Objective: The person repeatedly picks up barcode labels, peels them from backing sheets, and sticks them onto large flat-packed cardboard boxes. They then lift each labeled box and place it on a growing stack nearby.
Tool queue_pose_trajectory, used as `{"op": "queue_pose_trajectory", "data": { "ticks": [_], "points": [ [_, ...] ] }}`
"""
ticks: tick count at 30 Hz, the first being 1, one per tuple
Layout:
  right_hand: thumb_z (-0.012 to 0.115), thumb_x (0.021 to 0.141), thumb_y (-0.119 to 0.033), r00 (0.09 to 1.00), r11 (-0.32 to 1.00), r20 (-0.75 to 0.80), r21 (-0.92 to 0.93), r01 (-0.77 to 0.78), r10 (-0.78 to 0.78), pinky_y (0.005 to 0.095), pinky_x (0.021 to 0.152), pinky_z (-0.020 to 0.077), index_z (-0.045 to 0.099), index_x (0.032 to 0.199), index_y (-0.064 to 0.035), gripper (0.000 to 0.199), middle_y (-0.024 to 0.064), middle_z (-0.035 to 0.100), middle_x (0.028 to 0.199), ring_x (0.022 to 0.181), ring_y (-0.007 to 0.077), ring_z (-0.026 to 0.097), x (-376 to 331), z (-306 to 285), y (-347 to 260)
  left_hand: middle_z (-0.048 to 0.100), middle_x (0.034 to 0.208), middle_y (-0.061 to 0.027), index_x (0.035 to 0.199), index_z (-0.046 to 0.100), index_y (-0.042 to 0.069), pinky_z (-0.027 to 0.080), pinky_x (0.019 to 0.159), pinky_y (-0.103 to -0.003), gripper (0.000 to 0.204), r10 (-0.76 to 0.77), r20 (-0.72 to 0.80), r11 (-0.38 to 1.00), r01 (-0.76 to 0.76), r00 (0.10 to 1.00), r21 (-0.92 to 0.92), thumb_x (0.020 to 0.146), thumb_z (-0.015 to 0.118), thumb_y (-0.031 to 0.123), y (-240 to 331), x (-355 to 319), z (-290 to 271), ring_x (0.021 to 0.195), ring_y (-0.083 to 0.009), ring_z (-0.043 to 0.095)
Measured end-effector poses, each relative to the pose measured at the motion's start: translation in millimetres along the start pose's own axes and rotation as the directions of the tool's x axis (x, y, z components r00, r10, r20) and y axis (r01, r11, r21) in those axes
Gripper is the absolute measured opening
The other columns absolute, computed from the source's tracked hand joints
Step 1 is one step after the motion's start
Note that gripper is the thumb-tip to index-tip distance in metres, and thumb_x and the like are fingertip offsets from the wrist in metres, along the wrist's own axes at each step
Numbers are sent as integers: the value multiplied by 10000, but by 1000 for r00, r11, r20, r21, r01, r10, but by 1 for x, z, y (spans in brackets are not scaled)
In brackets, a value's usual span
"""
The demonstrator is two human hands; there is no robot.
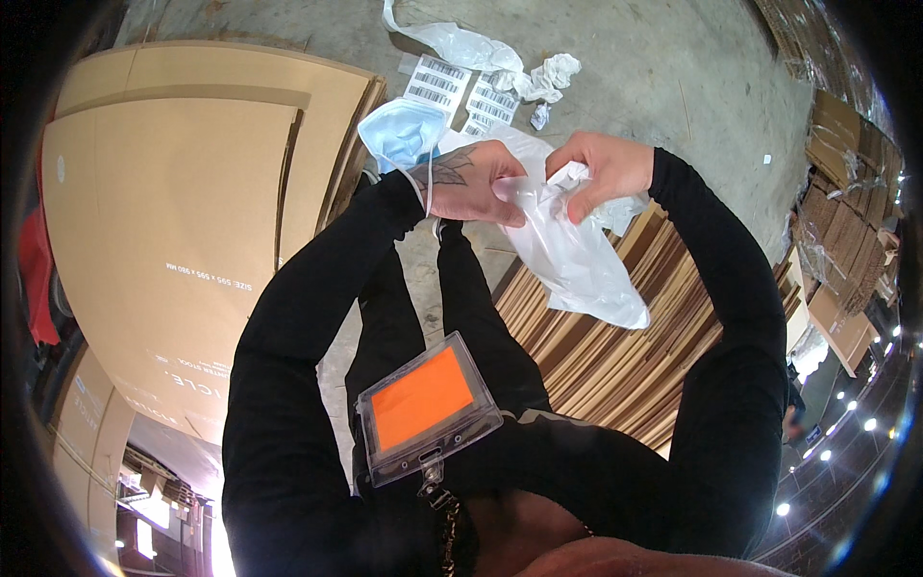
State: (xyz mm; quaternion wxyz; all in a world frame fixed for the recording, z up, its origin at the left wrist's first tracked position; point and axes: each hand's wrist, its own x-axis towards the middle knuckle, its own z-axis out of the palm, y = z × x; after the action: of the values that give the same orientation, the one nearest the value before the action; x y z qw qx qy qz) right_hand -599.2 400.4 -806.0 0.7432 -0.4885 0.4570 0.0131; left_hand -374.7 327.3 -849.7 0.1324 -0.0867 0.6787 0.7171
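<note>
Between both hands is a crumpled white plastic bag (586, 274), its lower part hanging down to the right. My left hand (476, 181) pinches the bag's upper left side between thumb and fingers. My right hand (608, 173) is closed around a bunched white piece at the top of the bag. A light blue face mask (402, 133) dangles by its ear loop from my left wrist. Beyond my hands, printed label sheets (437, 82) lie on the concrete floor beside a strip of white plastic film (457, 43) and crumpled paper (556, 73).
Large flat cardboard sheets (183, 183) stand at my left. A stack of folded cardboard (615, 327) is by my right leg, and wrapped cardboard bundles (846, 221) are farther right. A badge holder with an orange card (423, 399) hangs from my neck.
</note>
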Motion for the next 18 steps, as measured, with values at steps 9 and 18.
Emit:
{"op": "queue_pose_trajectory", "data": {
  "ticks": [9, 18],
  "points": [
    [827, 701, -204, 981, 977, -108, -158, 144, -162, 283, 765, 499, 694, 993, 40, 403, 85, 714, 894, 817, 166, 658, -8, -15, 13, 672, 851, -93, 958, 631, 1, 476, 751, -320, 245, 86, -143, 996, -88, 986, -5, 821, 730, 178, -10, -7, -8, 789, -176, 615],
    [814, 710, -262, 995, 994, -41, -58, -92, 90, 290, 742, 508, 703, 991, 37, 426, 82, 715, 870, 774, 159, 654, -18, -31, 4, 656, 882, -113, 974, 640, 54, 474, 794, -352, 364, 70, -176, 995, -55, 982, 89, 707, 810, 234, -16, -11, -9, 828, -214, 616]
  ]
}}
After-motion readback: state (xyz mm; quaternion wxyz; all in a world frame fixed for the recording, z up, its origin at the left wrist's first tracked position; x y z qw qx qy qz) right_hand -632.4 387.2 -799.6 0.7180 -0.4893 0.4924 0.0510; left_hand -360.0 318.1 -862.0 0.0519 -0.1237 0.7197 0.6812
